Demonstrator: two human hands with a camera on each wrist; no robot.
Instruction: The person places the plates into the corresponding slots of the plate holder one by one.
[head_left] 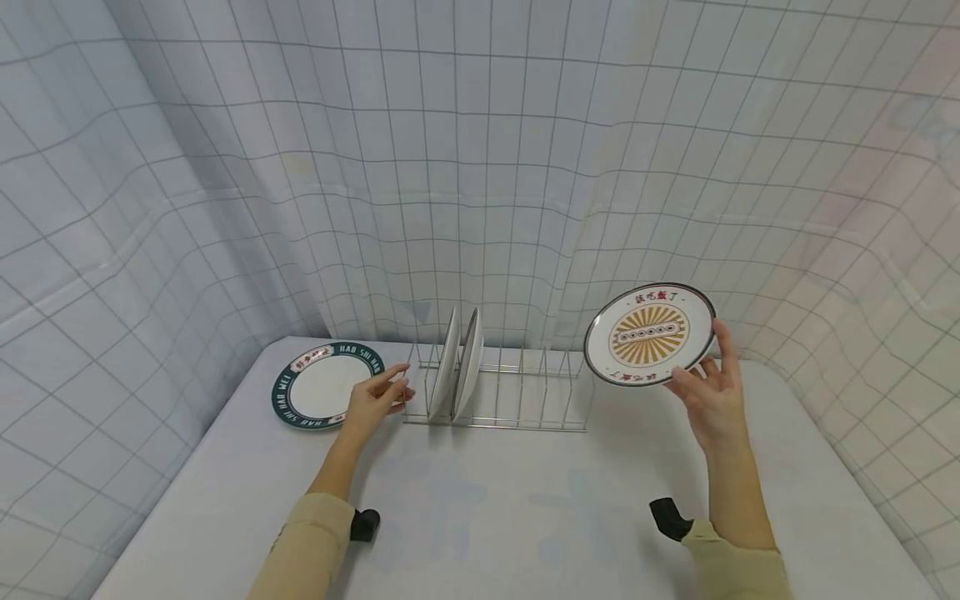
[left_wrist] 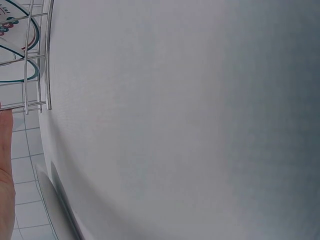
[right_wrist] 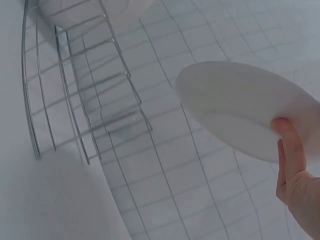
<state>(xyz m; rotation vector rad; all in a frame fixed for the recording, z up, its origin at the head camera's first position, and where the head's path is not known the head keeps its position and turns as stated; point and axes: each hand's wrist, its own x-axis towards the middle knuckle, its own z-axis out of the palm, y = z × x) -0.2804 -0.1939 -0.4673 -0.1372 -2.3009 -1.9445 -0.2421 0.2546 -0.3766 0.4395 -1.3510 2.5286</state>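
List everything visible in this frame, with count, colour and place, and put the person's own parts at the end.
Sunburst plate: 1, white with gold rays and a dark rim, held in the air right of the rack.
Green-rimmed plate: 1, white with a dark green band, lying flat on the table left of the rack.
Racked plates: 2, white, standing on edge in the left slots of the rack.
Dish rack: 1, silver wire, middle of the table near the back.
Table: 1, white.
Backdrop: 1, pale cloth with a grid pattern, behind and to the sides.
Left hand: 1, at the rack's left end, fingers relaxed.
Right hand: 1, grips the sunburst plate by its rim.
Sleeves: 2, tan.
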